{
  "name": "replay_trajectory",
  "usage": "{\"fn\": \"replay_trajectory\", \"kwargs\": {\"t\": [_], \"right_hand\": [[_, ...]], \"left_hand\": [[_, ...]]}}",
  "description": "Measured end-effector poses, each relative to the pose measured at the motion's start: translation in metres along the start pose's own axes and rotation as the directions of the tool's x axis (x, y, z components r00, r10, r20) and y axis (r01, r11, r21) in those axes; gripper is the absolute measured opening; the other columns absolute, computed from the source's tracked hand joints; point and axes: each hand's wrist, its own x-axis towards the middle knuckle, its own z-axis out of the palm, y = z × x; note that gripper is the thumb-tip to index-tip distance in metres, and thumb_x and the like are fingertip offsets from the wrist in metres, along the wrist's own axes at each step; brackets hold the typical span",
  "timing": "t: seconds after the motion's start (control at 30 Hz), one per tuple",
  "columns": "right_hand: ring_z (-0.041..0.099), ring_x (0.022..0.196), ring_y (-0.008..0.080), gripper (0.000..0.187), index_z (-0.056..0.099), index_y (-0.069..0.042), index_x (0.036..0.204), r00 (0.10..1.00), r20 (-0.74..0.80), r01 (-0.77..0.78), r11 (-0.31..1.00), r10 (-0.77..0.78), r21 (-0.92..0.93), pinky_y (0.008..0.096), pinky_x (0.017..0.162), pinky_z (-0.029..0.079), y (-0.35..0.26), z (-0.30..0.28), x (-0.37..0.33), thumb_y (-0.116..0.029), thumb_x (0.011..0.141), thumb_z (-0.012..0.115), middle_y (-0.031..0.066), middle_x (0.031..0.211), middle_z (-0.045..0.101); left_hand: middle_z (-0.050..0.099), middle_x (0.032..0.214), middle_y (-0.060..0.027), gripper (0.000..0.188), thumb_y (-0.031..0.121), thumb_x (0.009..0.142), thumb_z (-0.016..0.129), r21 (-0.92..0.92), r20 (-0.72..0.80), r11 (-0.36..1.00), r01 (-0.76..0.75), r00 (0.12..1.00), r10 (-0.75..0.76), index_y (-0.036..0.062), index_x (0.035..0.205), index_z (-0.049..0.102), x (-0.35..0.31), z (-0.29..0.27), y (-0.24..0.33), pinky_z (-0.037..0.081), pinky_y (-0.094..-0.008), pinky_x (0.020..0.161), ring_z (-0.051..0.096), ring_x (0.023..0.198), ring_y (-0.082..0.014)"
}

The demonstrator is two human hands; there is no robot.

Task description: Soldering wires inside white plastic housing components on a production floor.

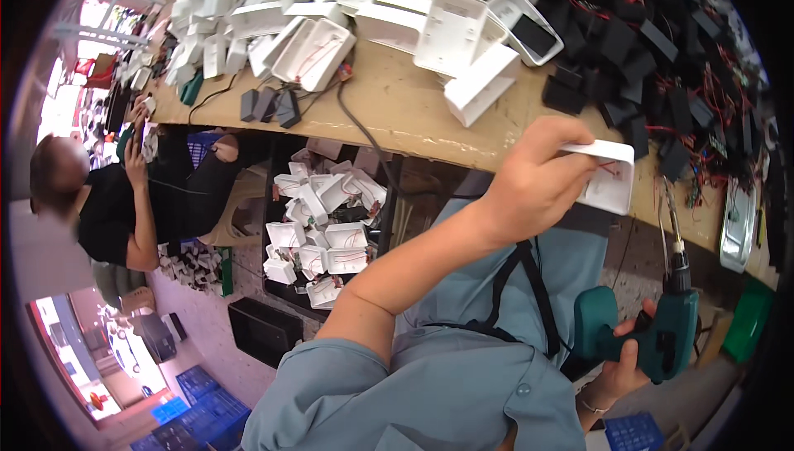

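My left hand (pixel 533 178) is closed on the edge of a white plastic casing (pixel 616 193), held just off the table's near edge. A bit of red wire shows inside the casing. Low at the right, my right hand (pixel 626 362) grips the handle of a green cordless drill (pixel 678 331). The drill's long bit (pixel 672 211) points up toward the table edge, to the right of the casing and apart from it. Part of the right hand's grip is hidden behind the drill.
White casings (pixel 451 29) are heaped along the wooden table (pixel 413 116); black boxes with red wires (pixel 637 54) pile up at its right. Below stands a crate of wired casings (pixel 318 219). A co-worker (pixel 116 203) sits at the left. A black cable (pixel 364 128) hangs over the edge.
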Motion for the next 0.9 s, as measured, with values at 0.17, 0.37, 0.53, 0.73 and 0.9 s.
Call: {"fn": "replay_trajectory", "kwargs": {"t": [0.17,0.37,0.53,0.73,0.9], "right_hand": [[0.057,0.074,0.0166,0.060,0.039,0.008,0.131,0.999,0.024,0.024,0.997,-0.026,0.070,0.0259,0.066,0.047,0.004,-0.005,0.005,-0.015,0.081,0.064,0.0237,0.120,0.055],[0.057,0.076,0.0163,0.058,0.039,0.007,0.131,0.998,0.056,0.021,0.993,-0.028,0.120,0.0255,0.066,0.047,0.008,-0.010,0.007,-0.013,0.082,0.062,0.0236,0.121,0.055],[0.057,0.076,0.0163,0.059,0.040,0.008,0.131,1.000,0.024,-0.001,0.995,-0.001,0.096,0.0263,0.067,0.047,0.003,-0.006,0.005,-0.014,0.082,0.064,0.0233,0.121,0.055],[0.056,0.073,0.0152,0.059,0.040,0.008,0.131,0.999,0.043,0.012,0.996,-0.016,0.090,0.0265,0.069,0.047,0.001,-0.005,0.008,-0.015,0.081,0.064,0.0227,0.120,0.055],[0.057,0.073,0.0152,0.060,0.040,0.008,0.130,0.999,0.033,0.007,0.995,-0.011,0.096,0.0255,0.069,0.047,0.002,-0.002,0.012,-0.015,0.080,0.065,0.0224,0.119,0.056]], "left_hand": [[0.055,0.111,-0.0084,0.016,-0.009,0.077,0.061,-0.427,-0.284,0.805,0.412,0.784,-0.552,-0.0022,0.089,0.068,-0.003,-0.065,0.008,0.050,-0.0234,0.066,0.059,0.086,-0.0114],[0.063,0.101,-0.0029,0.014,0.005,0.081,0.068,-0.262,-0.529,0.887,0.381,0.712,-0.462,-0.0027,0.093,0.069,0.052,-0.204,-0.025,0.040,-0.0172,0.048,0.057,0.067,-0.0058],[0.063,0.104,-0.0055,0.018,0.010,0.080,0.070,0.086,-0.357,0.805,0.587,0.773,-0.525,-0.0033,0.093,0.070,0.061,-0.250,-0.096,0.046,-0.0193,0.057,0.061,0.069,-0.0094],[0.065,0.066,-0.0056,0.024,0.022,0.081,0.067,0.399,-0.278,0.605,0.689,0.720,-0.636,-0.0002,0.090,0.071,0.065,-0.262,-0.142,0.047,-0.0262,0.061,0.061,0.067,-0.0093],[0.066,0.088,-0.0119,0.025,0.026,0.084,0.066,0.655,-0.323,0.676,0.338,0.934,-0.154,0.0014,0.088,0.069,0.077,-0.238,-0.124,0.046,-0.0338,0.072,0.061,0.076,-0.0227]]}}
